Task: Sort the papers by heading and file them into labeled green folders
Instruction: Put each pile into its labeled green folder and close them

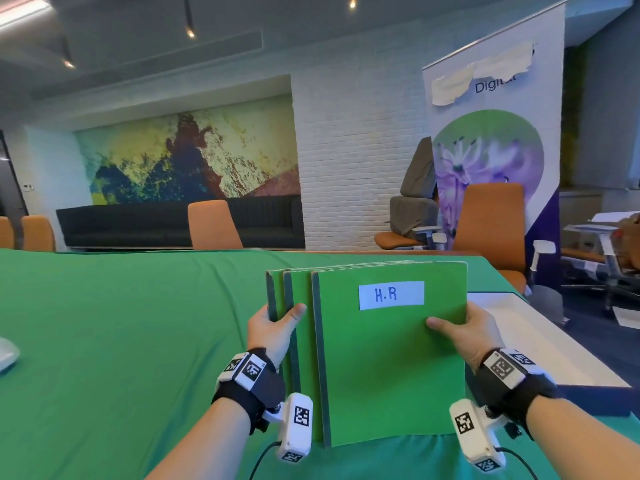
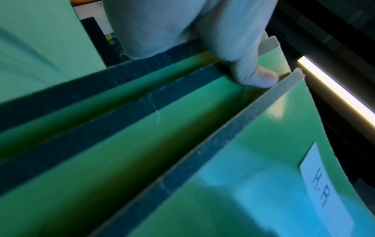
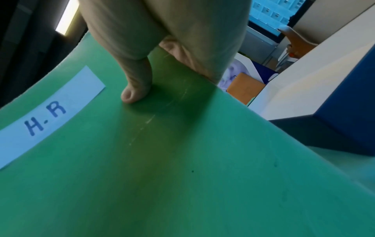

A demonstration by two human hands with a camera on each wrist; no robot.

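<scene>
Three green folders [image 1: 391,358] stand tilted on their lower edges on the green table, staggered so each dark spine shows. The front folder [image 3: 182,160] carries a white label [image 1: 391,295] reading "H.R" [image 2: 322,189]. My left hand [image 1: 273,327] grips the left side of the stack, thumb [image 2: 255,77] on the middle folder's face, fingers hidden behind. My right hand [image 1: 464,332] holds the right edge of the front folder, thumb [image 3: 136,89] pressed on its cover. No loose papers are visible.
The green cloth [image 1: 121,323] covers the table to the left. A white object [image 1: 7,355] lies at the far left edge. A white and blue box [image 1: 554,351] sits right of the folders. Orange chairs [image 1: 491,220] stand beyond the table.
</scene>
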